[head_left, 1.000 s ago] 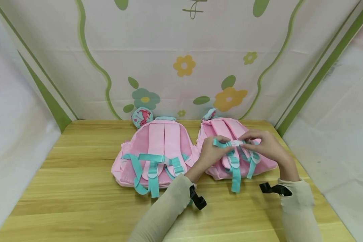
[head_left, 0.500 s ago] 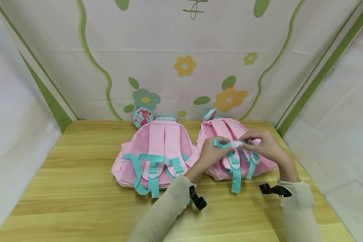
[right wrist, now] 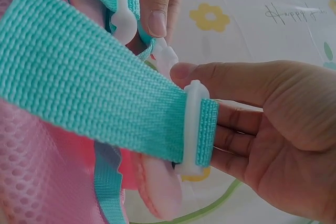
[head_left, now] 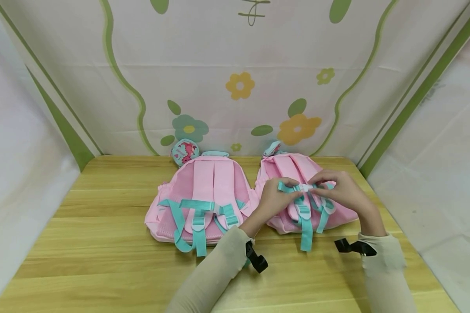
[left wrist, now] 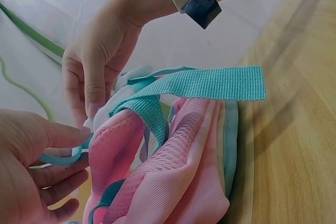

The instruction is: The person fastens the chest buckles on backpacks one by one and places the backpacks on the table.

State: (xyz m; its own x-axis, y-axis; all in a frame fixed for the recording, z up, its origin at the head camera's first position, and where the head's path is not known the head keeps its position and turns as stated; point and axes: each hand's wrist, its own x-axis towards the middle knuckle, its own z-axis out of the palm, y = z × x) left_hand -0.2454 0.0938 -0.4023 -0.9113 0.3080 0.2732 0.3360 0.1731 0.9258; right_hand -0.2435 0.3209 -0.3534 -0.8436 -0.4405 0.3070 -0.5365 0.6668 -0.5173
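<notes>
Two pink backpacks lie with their shoulder straps facing up. Over the right backpack, both hands meet at a white plastic buckle on its turquoise chest strap. My left hand pinches the buckle's left end, where a turquoise strap tail sticks out past the fingers. My right hand pinches the right end between thumb and fingers. From the right wrist, the buckle shows between the two thumbs, partly covered. A wide turquoise webbing strap with a white slider hangs in front of the right hand.
Beside it, the left backpack has its own turquoise chest strap lying across the shoulder straps. A round pouch hangs off its top. Both bags rest on a wooden table before a flower-printed cloth.
The right hand has shifted slightly left toward the left hand, and the right backpack's right strap tail has swung slightly left. Both hands keep their pinch at the buckle.
</notes>
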